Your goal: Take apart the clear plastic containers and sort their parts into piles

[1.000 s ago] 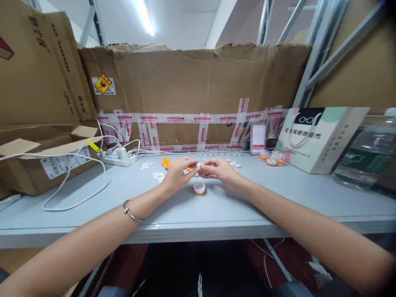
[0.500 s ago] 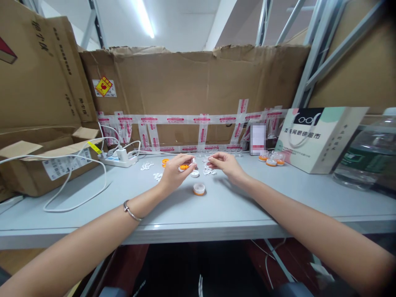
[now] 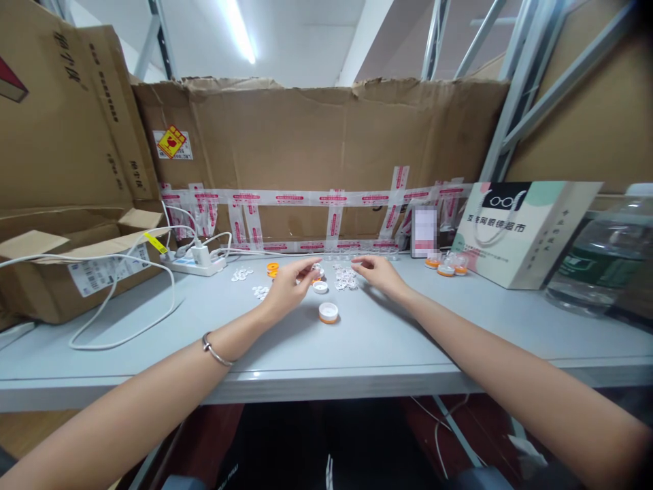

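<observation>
My left hand (image 3: 292, 286) is over the middle of the table, fingers stretched forward and thumb apart. Beyond its fingertips a small white and orange piece (image 3: 318, 273) shows partly; no grip on it is visible. My right hand (image 3: 381, 274) hovers beside a pile of small white and clear parts (image 3: 345, 278), its index finger and thumb slightly apart with nothing visible between them. A white round cap (image 3: 320, 288) lies between the hands. Nearer to me stands a round white piece with an orange base (image 3: 328, 313). Orange rings (image 3: 273, 268) are stacked behind my left hand.
Small white parts lie in heaps (image 3: 241, 273) (image 3: 260, 292) at the left. Clear round pieces (image 3: 362, 254) line the back. Orange and clear containers (image 3: 445, 268), a phone (image 3: 424, 231), a paper bag (image 3: 520, 235) and a bottle (image 3: 596, 255) stand right; a power strip (image 3: 204, 267) lies left.
Both hands' fingertips have drawn slightly apart. The small white piece that was between my left fingertips no longer shows there. My right fingers have opened a little and shifted right.
</observation>
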{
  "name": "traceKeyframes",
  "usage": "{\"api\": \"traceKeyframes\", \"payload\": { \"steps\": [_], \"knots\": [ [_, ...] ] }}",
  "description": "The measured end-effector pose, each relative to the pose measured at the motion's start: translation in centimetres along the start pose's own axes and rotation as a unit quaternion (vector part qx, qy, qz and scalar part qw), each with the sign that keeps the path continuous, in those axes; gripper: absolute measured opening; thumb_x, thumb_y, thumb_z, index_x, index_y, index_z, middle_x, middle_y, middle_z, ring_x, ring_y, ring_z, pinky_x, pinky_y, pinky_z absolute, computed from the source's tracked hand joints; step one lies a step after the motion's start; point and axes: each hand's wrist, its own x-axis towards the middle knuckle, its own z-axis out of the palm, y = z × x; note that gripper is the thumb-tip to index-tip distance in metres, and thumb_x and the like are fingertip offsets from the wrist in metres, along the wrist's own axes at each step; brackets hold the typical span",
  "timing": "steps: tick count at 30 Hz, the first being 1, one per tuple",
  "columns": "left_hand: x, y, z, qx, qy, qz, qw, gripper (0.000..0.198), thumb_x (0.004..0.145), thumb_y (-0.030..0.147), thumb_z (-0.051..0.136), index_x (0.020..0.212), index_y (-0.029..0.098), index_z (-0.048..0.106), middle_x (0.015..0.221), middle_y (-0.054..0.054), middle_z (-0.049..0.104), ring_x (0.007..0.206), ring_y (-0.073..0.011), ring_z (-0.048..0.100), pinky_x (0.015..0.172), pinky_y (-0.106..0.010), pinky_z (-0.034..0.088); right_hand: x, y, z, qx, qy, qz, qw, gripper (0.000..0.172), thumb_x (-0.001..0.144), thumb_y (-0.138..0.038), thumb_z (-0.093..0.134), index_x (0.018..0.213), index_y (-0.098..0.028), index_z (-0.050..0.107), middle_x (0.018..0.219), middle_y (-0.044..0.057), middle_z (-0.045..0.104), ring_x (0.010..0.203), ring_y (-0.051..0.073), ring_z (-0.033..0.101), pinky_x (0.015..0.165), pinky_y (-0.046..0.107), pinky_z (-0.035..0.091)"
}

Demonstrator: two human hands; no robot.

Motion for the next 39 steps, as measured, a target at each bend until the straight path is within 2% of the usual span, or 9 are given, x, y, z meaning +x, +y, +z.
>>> {"api": "traceKeyframes", "payload": {
  "steps": [5,9,13,17,20,25,28,33,39],
  "knots": [
    [-0.3,0.0,0.1,-0.07,-0.038,-0.036,0.996,0.02,0.079,0.028,0.057,0.092,0.015,0.05,0.075,-0.003,0.065,0.07,-0.0133,0.063,0.066,-0.026,0.051,-2.1,-3.3,0.5,0.143,-0.125,-0.037,0.981,0.027,0.074,-0.039,0.058,0.082,-0.015,0.067,0.073,0.003,0.065,0.069,0.013,0.057,0.069,0.026,0.045],
    [-0.3,0.4,0.0,-0.049,-0.061,-0.011,0.997,0.019,0.08,0.032,0.057,0.081,0.013,0.055,0.078,-0.005,0.065,0.072,-0.014,0.063,0.068,-0.027,0.051,-3.8,-5.3,0.9,0.222,-0.197,-0.03,0.955,0.025,0.07,-0.036,0.064,0.084,-0.016,0.067,0.077,0.003,0.068,0.072,0.012,0.06,0.074,0.026,0.046],
    [-0.2,0.6,-0.4,0.088,0.002,0.072,0.993,0.018,0.079,0.031,0.058,0.088,0.015,0.06,0.082,-0.005,0.063,0.074,-0.014,0.061,0.069,-0.027,0.051,-4.4,-5.8,1.4,0.287,-0.175,0.017,0.942,0.024,0.065,-0.034,0.069,0.08,-0.015,0.068,0.076,0.003,0.069,0.072,0.013,0.062,0.076,0.028,0.048],
    [-0.2,0.6,-0.6,0.272,0.001,0.19,0.943,0.014,0.082,0.026,0.054,0.091,0.018,0.062,0.085,-0.005,0.063,0.078,-0.0156,0.059,0.071,-0.028,0.049,-4.5,-5.6,1.8,0.344,-0.173,0.045,0.922,0.026,0.062,-0.033,0.072,0.081,-0.016,0.068,0.077,0.004,0.07,0.073,0.014,0.065,0.078,0.031,0.05],
    [-0.3,0.5,-0.6,0.351,-0.005,0.238,0.906,0.017,0.087,0.022,0.046,0.092,0.018,0.061,0.086,-0.006,0.064,0.08,-0.0156,0.06,0.072,-0.028,0.049,-4.6,-5.6,1.8,0.345,-0.184,0.041,0.919,0.028,0.064,-0.035,0.07,0.085,-0.017,0.069,0.079,0.004,0.07,0.078,0.015,0.065,0.08,0.031,0.05],
    [-0.5,0.2,-0.6,0.393,-0.038,0.288,0.872,0.023,0.089,0.019,0.04,0.108,0.015,0.053,0.092,-0.009,0.063,0.088,-0.0169,0.06,0.075,-0.028,0.051,-4.8,-5.6,1.8,0.307,-0.179,-0.009,0.935,0.031,0.067,-0.041,0.066,0.086,-0.018,0.071,0.078,0.003,0.071,0.078,0.016,0.065,0.082,0.034,0.051],
    [-0.6,0.4,-0.7,0.41,-0.059,0.298,0.86,0.022,0.09,0.017,0.036,0.104,0.013,0.053,0.094,-0.01,0.062,0.089,-0.0177,0.06,0.075,-0.028,0.051,-4.8,-5.2,2.0,0.276,-0.164,-0.038,0.946,0.031,0.069,-0.042,0.063,0.086,-0.019,0.071,0.078,0.003,0.07,0.076,0.016,0.065,0.079,0.034,0.052],
    [-0.7,0.9,-0.7,0.398,-0.061,0.307,0.862,0.023,0.09,0.015,0.034,0.098,0.012,0.056,0.092,-0.011,0.061,0.089,-0.0192,0.06,0.077,-0.031,0.051,-4.9,-4.7,2.1,0.233,-0.134,-0.089,0.959,0.03,0.073,-0.04,0.06,0.092,-0.02,0.07,0.077,0.002,0.07,0.074,0.016,0.064,0.076,0.033,0.052],
    [-0.9,0.5,-0.6,0.387,-0.059,0.299,0.87,0.023,0.09,0.016,0.035,0.102,0.014,0.055,0.094,-0.011,0.062,0.092,-0.0192,0.06,0.08,-0.033,0.05,-4.9,-5.0,2.1,0.284,-0.144,-0.051,0.947,0.033,0.068,-0.044,0.063,0.086,-0.018,0.071,0.077,0.002,0.069,0.071,0.015,0.064,0.076,0.034,0.053]
  ]
}}
